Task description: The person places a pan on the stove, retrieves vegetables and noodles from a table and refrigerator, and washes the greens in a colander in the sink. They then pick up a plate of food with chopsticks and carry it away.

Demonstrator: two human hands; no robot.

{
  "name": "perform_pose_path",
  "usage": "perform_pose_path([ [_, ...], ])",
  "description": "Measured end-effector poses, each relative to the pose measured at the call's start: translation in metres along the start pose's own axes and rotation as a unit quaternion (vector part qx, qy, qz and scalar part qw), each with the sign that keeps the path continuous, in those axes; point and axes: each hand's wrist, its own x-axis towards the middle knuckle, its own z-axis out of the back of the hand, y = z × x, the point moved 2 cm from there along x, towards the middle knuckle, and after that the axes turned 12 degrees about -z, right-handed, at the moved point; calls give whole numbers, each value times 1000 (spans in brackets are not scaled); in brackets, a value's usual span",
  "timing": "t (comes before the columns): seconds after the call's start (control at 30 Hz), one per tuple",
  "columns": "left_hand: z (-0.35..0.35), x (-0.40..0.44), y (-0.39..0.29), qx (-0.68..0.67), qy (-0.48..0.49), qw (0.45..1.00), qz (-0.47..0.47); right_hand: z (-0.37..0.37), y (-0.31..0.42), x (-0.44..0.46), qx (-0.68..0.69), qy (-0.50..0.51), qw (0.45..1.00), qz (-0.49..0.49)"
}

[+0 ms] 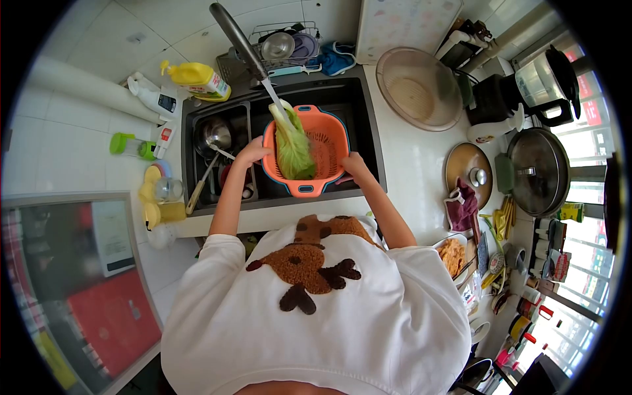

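At twelve o'clock over the dark sink [361, 108], beneath the faucet [241, 43], an orange basket [334, 141] cradles leafy lettuce [294, 150], its nine and four o'clock rims clamped by the left hand [253, 153] and right hand [356, 166], seemingly to keep it level.

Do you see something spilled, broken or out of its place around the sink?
Nothing spilled or broken stands out. Only the leafy vegetable pokes past the far rim of the orange basket, untidy rather than odd.
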Motion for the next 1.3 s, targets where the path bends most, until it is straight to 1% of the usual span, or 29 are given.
perform_pose_path([
  [0.03,2,-4,-14,11,27,998,47,-2,2,-4,1,-1,1000,1],
  [0.07,10,11,-5,23,25,996,85,-3,3,-9,9,-10,1000,-9],
  [0.1,17,15,-13,-19,3,994,107,-4,5,-16,17,-17,1000,-19],
  [0.17,42,52,5,130,-104,986,15,-7,6,-26,15,-26,1000,-8],
  [0.23,53,77,-6,98,-137,975,-143,-9,4,-25,34,-34,999,15],
  [0.27,53,85,-15,63,-173,971,-154,-10,3,-25,36,-33,999,16],
  [0.33,54,101,-26,73,-170,968,-167,-11,3,-23,-25,-57,998,10],
  [0.37,56,110,-32,80,-168,966,-178,-11,3,-21,-21,-58,998,11],
  [0.4,63,138,-11,30,-161,971,-176,-10,2,-21,-45,-74,996,13],
  [0.43,63,142,-13,33,-157,971,-178,-10,2,-19,-68,-90,994,14],
  [0.5,57,142,-20,54,-169,963,-202,-7,-6,-15,-59,-86,994,7],
  [0.53,55,145,-26,-32,-193,969,-152,-5,-11,-12,-53,-82,995,2],
  [0.57,55,146,-34,-32,-187,970,-154,-3,-18,-6,-49,-86,995,1],
  [0.63,53,145,-46,-60,-178,978,-87,2,-26,-6,-50,-114,991,50],
  [0.67,51,141,-51,2,-173,981,-84,7,-32,-7,-49,-118,991,49],
  [0.7,47,134,-49,2,-169,982,-85,11,-28,-26,-73,-146,984,66],
  [0.73,46,128,-52,7,-183,971,-152,15,-22,-45,-97,-176,976,85],
  [0.77,44,124,-56,13,-195,956,-219,18,-19,-59,-92,-181,975,87],
  [0.83,13,92,-80,-18,-141,973,-181,25,-21,-87,16,-150,987,57],
  [0.9,-27,63,-100,-42,-96,972,-209,31,-23,-110,52,-144,986,60],
  [0.97,-72,48,-109,-13,-91,947,-307,41,-32,-124,62,-207,973,79],
  [1.0,-88,43,-114,70,-126,915,-376,47,-37,-132,75,-216,970,86],
  [1.03,-103,42,-119,32,-148,903,-401,55,-49,-130,81,-227,967,80],
  [1.1,-129,42,-130,-43,-124,912,-389,75,-77,-127,-38,-355,922,148],
  [1.13,-142,40,-139,-71,-89,909,-402,69,-59,-166,99,-298,947,60],
  [1.17,-156,37,-147,-75,-70,909,-404,75,-70,-169,109,-311,943,53],
  [1.23,-182,18,-173,-163,-18,885,-436,88,-91,-167,193,-304,930,70],
  [1.27,-191,3,-186,-203,5,881,-426,94,-100,-166,199,-314,926,64],
  [1.3,-198,-5,-196,-209,15,882,-423,101,-108,-165,201,-319,924,67],
])
